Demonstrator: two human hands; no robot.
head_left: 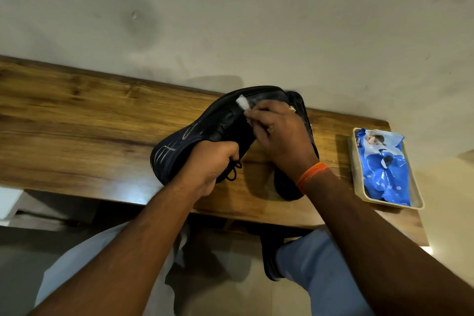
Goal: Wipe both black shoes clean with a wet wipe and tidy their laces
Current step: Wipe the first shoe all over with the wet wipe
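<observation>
My left hand [213,165] grips a black shoe [205,126] by its opening and holds it tilted on its side above the wooden table [77,115], sole turned left. Its black laces [234,172] dangle below my fingers. A white wet wipe [243,104] is pressed against the shoe's upper by my right hand [279,133]. The second black shoe [297,110] lies on the table behind and under my right hand, mostly hidden by it.
A cream tray [357,177] at the table's right end holds a blue pack of wipes [384,167]. A pale wall rises right behind the table. My knees and one foot show below the table's front edge.
</observation>
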